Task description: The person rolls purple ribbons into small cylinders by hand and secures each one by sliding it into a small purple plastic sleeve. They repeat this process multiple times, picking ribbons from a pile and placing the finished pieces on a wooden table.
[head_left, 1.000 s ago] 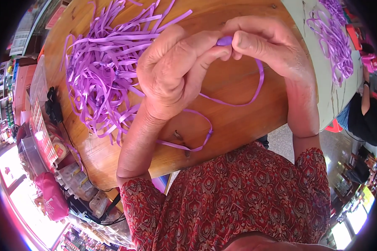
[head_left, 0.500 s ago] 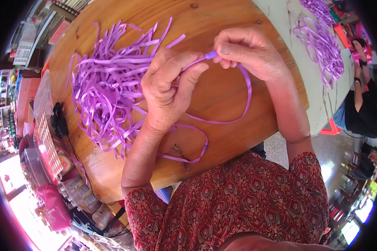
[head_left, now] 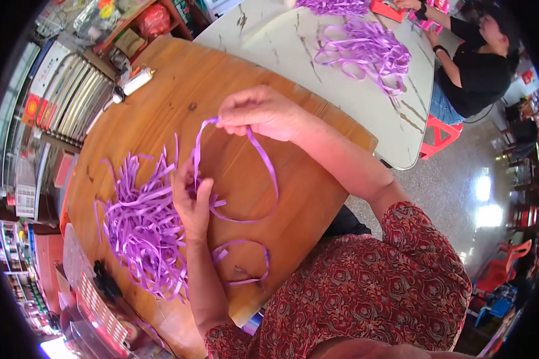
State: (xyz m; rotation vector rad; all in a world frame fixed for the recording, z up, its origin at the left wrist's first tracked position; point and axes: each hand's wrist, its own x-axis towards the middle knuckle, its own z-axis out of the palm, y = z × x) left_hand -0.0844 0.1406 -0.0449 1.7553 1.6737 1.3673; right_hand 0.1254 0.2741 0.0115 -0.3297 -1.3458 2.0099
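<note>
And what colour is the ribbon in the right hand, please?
The ribbon is purple, clearest in the head view.

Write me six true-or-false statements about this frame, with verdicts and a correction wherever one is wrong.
1. A tangled heap of flat purple ribbons lies on the brown wooden table. True.
2. The bare right hand pinches a single flat purple ribbon. True.
3. The bare left hand has its thumb pressed against its fingers. False: they stand apart.
4. The heap lies mostly to the right of the left hand. False: it lies mostly to the left.
5. More purple ribbons lie on the white, dark-veined tabletop. True.
6. The co-worker in a black top sits on a green plastic stool. False: it is a red plastic stool.
</note>
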